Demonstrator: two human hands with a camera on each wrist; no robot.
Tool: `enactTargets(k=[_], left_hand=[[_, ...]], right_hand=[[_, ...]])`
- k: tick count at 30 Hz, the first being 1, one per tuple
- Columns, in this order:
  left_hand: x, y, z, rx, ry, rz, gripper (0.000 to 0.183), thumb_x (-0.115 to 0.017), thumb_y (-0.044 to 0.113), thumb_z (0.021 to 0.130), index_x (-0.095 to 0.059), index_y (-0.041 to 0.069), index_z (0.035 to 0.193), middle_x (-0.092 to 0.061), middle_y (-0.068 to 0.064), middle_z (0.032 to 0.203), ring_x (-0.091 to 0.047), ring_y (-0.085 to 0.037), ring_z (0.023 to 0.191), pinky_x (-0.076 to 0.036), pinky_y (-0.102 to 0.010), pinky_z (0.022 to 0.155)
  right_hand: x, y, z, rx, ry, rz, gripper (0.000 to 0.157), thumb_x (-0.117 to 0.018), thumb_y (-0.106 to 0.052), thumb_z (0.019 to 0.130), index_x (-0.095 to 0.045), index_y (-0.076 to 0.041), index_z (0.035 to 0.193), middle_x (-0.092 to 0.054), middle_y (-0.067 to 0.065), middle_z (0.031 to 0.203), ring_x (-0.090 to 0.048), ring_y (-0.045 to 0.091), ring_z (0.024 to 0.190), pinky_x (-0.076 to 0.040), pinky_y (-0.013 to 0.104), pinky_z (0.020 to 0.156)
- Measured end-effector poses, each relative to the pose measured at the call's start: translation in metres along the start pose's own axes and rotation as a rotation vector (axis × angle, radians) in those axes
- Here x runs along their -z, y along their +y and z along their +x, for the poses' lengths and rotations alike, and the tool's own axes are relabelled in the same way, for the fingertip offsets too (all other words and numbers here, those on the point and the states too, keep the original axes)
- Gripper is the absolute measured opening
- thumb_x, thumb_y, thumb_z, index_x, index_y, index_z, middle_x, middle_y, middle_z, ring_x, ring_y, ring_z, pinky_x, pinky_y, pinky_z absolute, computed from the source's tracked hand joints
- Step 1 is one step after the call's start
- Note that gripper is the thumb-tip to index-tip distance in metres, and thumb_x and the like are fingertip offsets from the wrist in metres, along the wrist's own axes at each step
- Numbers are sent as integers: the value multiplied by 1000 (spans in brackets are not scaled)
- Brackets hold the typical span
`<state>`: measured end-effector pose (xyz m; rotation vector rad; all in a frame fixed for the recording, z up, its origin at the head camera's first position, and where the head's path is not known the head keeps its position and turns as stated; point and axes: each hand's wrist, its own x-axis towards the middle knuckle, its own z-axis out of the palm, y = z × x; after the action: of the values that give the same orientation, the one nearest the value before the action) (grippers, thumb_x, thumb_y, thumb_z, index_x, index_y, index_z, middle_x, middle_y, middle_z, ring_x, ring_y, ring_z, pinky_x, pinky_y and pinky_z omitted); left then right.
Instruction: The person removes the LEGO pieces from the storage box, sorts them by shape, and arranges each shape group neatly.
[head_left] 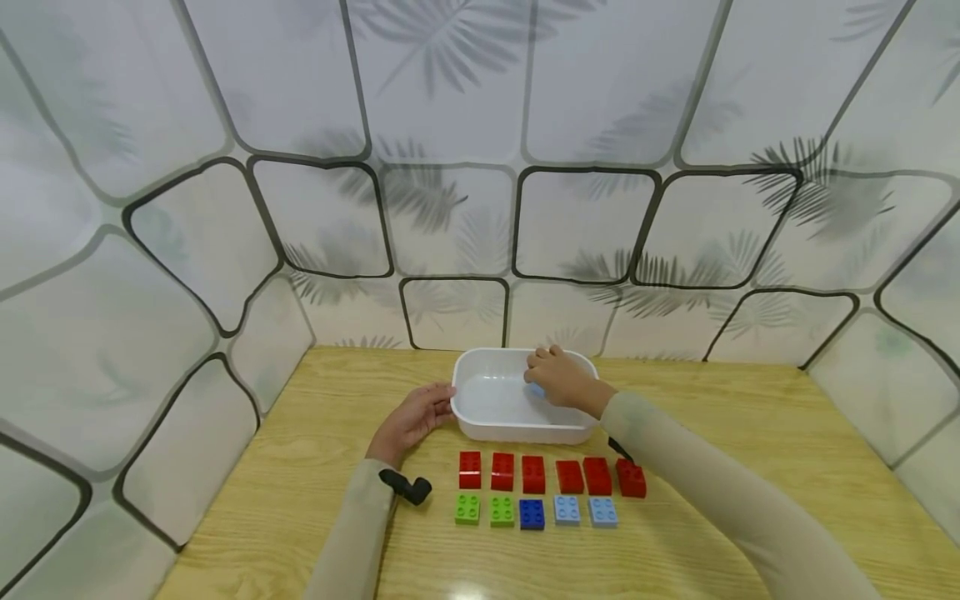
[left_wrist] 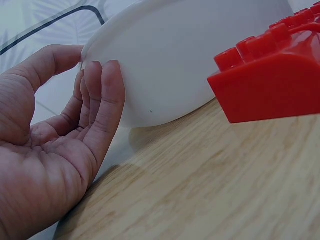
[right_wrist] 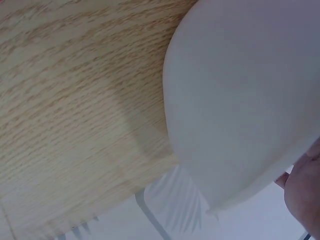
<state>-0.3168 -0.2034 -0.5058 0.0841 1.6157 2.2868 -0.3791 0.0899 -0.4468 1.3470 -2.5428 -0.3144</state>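
Note:
A white plastic tub stands on the wooden table near the back wall. My left hand holds its left side; in the left wrist view the thumb meets the rim and the bent fingers touch the outer wall. Over the right part of the tub's inside, my right hand has curled fingers around a light blue toy brick, mostly hidden under the hand. In the right wrist view only part of the right hand shows beyond the tub's wall.
In front of the tub lies a row of several red bricks. Nearer, a second row has two green bricks, a dark blue brick and two light blue bricks. A patterned sheet surrounds the wooden table.

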Motion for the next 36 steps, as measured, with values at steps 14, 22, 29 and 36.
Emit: enactTargets(k=[14, 22, 29, 36], left_hand=[[1, -3, 0, -23, -12, 10, 18, -51, 13, 107, -61, 3, 119, -69, 2, 98, -66, -7, 88, -60, -22, 81], [0, -2, 2, -27, -16, 24, 17, -52, 14, 107, -62, 5, 118, -69, 1, 100, -66, -8, 90, -60, -22, 82], [1, 1, 3, -26, 1, 50, 28, -51, 14, 107, -54, -4, 128, -67, 1, 102, -65, -9, 91, -59, -22, 83], [2, 1, 4, -8, 3, 49, 25, -54, 16, 107, -57, 0, 125, -68, 2, 100, -65, -9, 93, -59, -22, 82]], right_hand=[[15, 9, -15, -44, 105, 124, 20, -82, -7, 77, -69, -11, 92, -67, 4, 90, -58, 24, 87, -45, 44, 80], [35, 14, -41, -53, 223, 233, 29, -85, -11, 77, -71, -10, 103, -69, 5, 95, -60, 27, 90, -47, 50, 84], [51, 14, -71, -57, 280, 301, 31, -84, -13, 80, -74, -7, 108, -69, 6, 98, -62, 27, 92, -49, 51, 83], [59, 11, -103, -62, 305, 377, 33, -85, -12, 79, -71, -8, 109, -70, 4, 102, -61, 22, 94, -49, 46, 82]])
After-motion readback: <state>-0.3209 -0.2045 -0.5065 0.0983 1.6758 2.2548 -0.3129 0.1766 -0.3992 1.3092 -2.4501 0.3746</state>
